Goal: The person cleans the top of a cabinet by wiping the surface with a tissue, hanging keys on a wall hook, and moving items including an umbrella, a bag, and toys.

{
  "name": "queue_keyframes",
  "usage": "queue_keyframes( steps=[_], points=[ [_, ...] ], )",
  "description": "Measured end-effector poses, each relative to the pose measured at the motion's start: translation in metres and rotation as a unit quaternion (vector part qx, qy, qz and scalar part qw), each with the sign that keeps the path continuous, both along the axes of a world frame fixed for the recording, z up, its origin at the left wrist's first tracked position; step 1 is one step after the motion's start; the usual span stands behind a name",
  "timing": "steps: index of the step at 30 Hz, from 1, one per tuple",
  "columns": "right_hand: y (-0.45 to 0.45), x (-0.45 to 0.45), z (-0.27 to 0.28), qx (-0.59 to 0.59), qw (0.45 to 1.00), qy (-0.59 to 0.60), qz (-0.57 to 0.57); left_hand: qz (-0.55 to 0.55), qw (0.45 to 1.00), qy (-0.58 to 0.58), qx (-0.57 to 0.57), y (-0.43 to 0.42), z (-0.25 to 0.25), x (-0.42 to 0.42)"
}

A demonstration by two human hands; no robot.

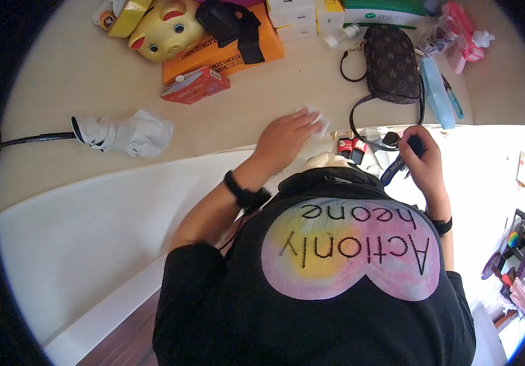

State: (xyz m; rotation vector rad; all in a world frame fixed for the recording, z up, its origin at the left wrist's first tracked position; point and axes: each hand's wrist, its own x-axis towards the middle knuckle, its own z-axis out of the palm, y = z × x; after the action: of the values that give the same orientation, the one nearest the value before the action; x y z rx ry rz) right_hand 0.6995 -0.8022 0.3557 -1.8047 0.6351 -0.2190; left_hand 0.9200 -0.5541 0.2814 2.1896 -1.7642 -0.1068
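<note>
My left hand (pixel 287 141) is over the table's near edge, its fingers stretched forward on a crumpled white tissue (pixel 318 120). My right hand (pixel 424 160) pinches what look like dark sunglasses (pixel 417 145); the fingers cover part of them. Below it hangs a dark blue band with pale lettering (pixel 392 171). Just beyond lies a brown patterned handbag (pixel 390 64), its strap looping close to my right hand. Small red and black items (pixel 351 147) sit between my hands, partly hidden by my body.
An orange box (pixel 262 53), a yellow pig figure (pixel 171 30) and a red box (pixel 196 86) stand at the back left. A white cloth-wrapped object (pixel 131 133) on a black cable lies left. A pale blue case (pixel 436 94) lies right of the handbag.
</note>
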Motion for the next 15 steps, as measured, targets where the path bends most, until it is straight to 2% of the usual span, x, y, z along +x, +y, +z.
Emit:
queue_keyframes(
  steps=[4,6,7,9,11,13,15],
  points=[
    [-0.005,0.013,-0.001,-0.031,0.998,-0.046,0.008,0.077,0.996,0.049,-0.004,0.063,0.007,0.03],
    [-0.004,0.02,-0.004,-0.017,0.998,-0.058,0.007,0.305,0.951,-0.049,-0.023,0.072,0.001,0.056],
    [-0.003,0.022,-0.006,-0.005,0.998,-0.065,0.016,0.313,0.949,-0.047,-0.016,0.065,-0.006,0.056],
    [0.002,0.025,-0.007,-0.013,0.998,-0.048,0.043,0.357,0.918,-0.173,-0.026,0.03,-0.025,0.048],
    [0.004,0.03,-0.01,-0.012,0.998,-0.024,0.051,0.237,0.968,-0.078,0.012,0.002,-0.027,0.039],
    [0.007,0.032,-0.011,-0.008,0.998,-0.03,0.06,0.128,0.989,-0.064,0.023,-0.031,-0.005,0.0],
    [0.008,0.036,-0.011,-0.005,0.997,-0.045,0.06,0.088,0.995,-0.035,-0.009,-0.046,0.0,-0.025]
  ],
)
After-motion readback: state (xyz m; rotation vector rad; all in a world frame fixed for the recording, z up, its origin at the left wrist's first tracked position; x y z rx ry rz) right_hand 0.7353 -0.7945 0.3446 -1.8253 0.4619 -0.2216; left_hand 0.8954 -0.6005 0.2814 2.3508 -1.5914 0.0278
